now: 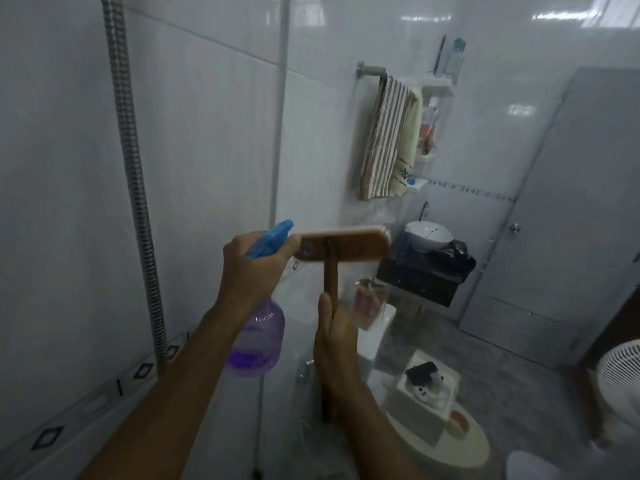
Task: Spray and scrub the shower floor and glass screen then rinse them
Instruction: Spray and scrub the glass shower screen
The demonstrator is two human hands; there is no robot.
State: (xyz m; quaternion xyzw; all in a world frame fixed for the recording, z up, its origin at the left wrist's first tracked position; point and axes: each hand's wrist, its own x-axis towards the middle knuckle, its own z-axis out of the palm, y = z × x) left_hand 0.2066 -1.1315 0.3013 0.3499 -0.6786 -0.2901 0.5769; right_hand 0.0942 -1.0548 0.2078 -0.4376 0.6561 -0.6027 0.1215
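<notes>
Brush (343, 249) up at chest level, wooden head lying crosswise, handle running straight down into my right hand (337, 341). That hand is wrapped firmly round the handle, thumb laid up along it. Bristles point away from me toward the glass screen (318, 133); I cannot tell whether they actually press on the pane.

My left hand (254, 268) grips the neck of the spray bottle (258, 341), fingers curled round it under the blue trigger head. The nozzle sticks up and to the right, just beside the left end of the brush head. The bottle body is clear purple and hangs below my fist, with purple liquid pooled low in it.

The glass screen stands directly ahead, its pale vertical edge just left of the nozzle. A ribbed metal shower hose (131, 168) drops down the white tiled wall (207, 133) on my left.

Seen through the glass, hazy: a striped towel (388, 140) on a rail, a white basin (427, 235) on a dark counter, a grey door (571, 202) and a white fan (623, 379) at far right.
</notes>
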